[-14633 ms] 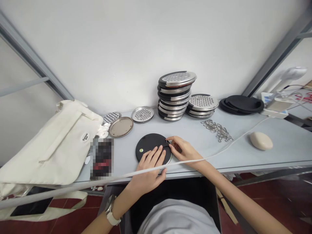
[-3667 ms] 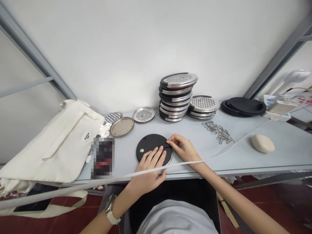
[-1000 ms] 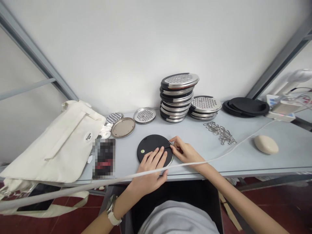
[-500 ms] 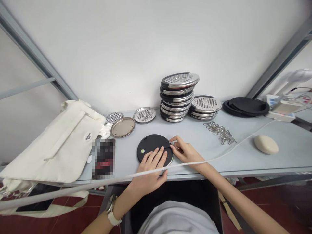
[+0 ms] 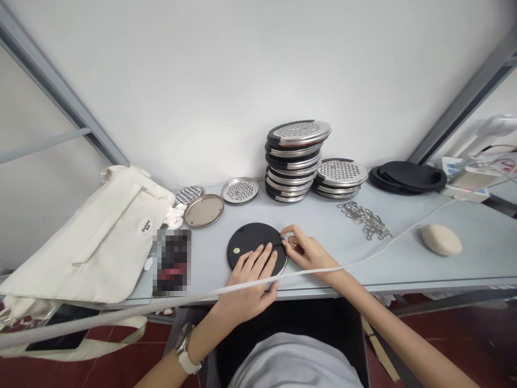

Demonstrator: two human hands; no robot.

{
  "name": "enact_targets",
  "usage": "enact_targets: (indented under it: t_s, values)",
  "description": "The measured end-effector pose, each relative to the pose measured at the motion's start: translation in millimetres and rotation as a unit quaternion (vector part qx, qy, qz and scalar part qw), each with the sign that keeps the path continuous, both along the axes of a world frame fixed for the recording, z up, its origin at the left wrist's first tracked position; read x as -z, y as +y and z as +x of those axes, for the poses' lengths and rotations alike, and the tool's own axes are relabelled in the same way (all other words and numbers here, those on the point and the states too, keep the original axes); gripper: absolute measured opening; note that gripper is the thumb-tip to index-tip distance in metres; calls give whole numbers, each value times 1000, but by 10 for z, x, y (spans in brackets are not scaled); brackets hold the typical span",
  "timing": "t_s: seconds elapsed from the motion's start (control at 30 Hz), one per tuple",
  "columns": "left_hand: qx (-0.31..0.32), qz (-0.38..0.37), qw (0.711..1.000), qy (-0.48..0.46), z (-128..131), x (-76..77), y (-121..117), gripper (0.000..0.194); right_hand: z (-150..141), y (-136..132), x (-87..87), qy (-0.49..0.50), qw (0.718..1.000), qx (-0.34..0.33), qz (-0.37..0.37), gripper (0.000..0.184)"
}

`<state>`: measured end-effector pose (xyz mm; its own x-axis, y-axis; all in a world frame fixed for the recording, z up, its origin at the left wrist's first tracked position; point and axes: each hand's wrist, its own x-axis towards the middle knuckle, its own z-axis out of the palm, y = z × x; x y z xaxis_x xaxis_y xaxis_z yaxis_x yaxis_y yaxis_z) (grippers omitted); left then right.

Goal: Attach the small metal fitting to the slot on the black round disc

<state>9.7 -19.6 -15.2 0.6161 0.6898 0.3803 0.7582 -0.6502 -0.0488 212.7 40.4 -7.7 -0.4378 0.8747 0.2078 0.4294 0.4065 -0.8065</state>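
A round black disc (image 5: pixel 250 242) with a metal rim lies flat near the front edge of the grey table (image 5: pixel 404 253). My left hand (image 5: pixel 250 280) rests on its near half, fingers stretched flat and holding it down. My right hand (image 5: pixel 307 250) sits at the disc's right edge, thumb and forefinger pinched on a small metal ring (image 5: pixel 285 237) against the rim.
Two stacks of perforated metal discs (image 5: pixel 294 161) stand at the back, black lids (image 5: pixel 407 175) to their right. Loose metal rings (image 5: pixel 365 218) and a beige oval object (image 5: pixel 441 239) lie right. A cream bag (image 5: pixel 100 237) and small metal plates (image 5: pixel 202 210) lie left. A white cord (image 5: pixel 242 285) crosses my wrists.
My right fingers have shifted slightly at the disc's rim, and the small ring now shows between them. The left hand and disc have stayed put.
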Motion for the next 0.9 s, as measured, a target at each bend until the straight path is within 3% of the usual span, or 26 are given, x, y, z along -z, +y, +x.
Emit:
enact_targets:
  t_s: [0.9]
  values:
    - [3, 15, 1000, -8, 9, -12, -3, 54, 4, 4, 1, 10, 1000, -2, -22, 19]
